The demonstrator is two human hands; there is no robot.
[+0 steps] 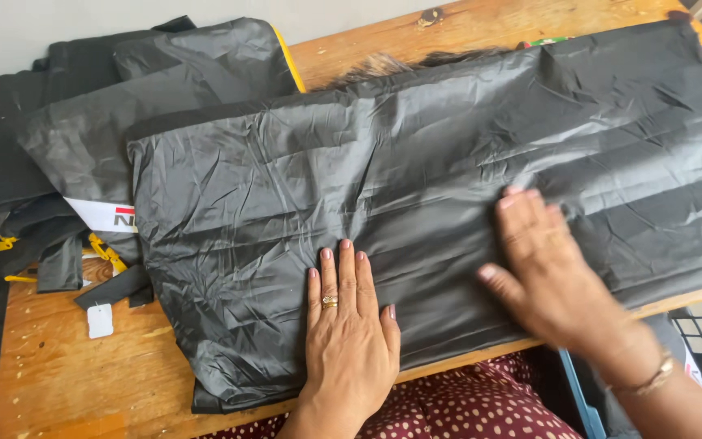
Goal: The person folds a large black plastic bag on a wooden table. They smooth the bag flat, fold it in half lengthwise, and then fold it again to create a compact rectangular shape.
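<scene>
Both hands are lying palm down, neither one gripping anything. The left hand (pixel 349 321) is pressing flat with 4 fingers together pointing away from the body, thumb spread to the right, a ring showing on 1 finger. The right hand (pixel 548 272) is reaching in from the lower right, fingers extended and angled up-left, thumb sticking out left, slightly blurred. A thin bracelet is sitting on the right wrist.
</scene>
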